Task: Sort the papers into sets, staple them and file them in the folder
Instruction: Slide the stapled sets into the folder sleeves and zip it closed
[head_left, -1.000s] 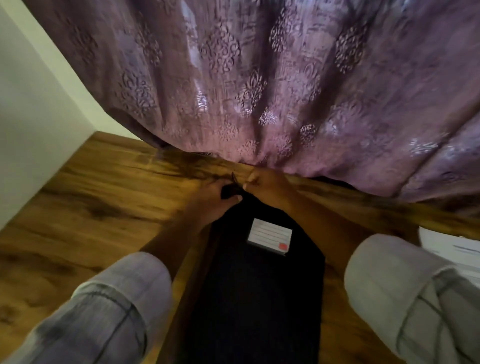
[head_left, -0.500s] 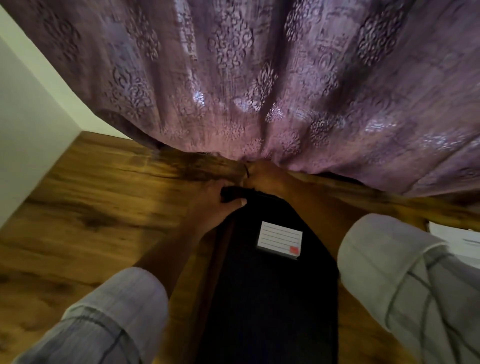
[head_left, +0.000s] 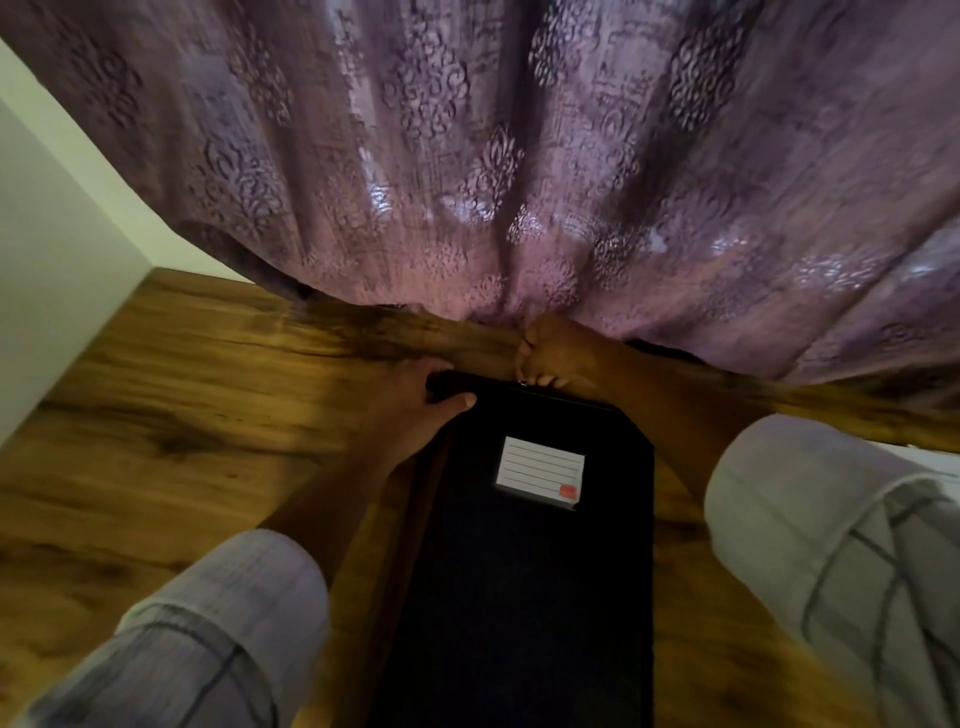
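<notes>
A black folder (head_left: 524, 571) lies lengthwise on the wooden table (head_left: 156, 415), with a white lined label (head_left: 540, 467) carrying a small red mark on its cover. My left hand (head_left: 421, 400) grips the folder's far left corner, thumb on top. At the far edge, my right hand (head_left: 550, 353) pinches a small dark cord or zip pull next to a tiny metal piece; what it is stays unclear. The papers show only as a white sliver (head_left: 935, 457) at the right edge.
A purple patterned curtain (head_left: 519, 182) hangs down to the table's far edge, just behind my hands. A white wall (head_left: 52, 260) bounds the table on the left. Both grey sleeves fill the lower corners.
The view has tilted, so the curtain fills more of the frame and the papers slid almost out of sight. My right hand has shifted slightly right along the folder's far edge.
</notes>
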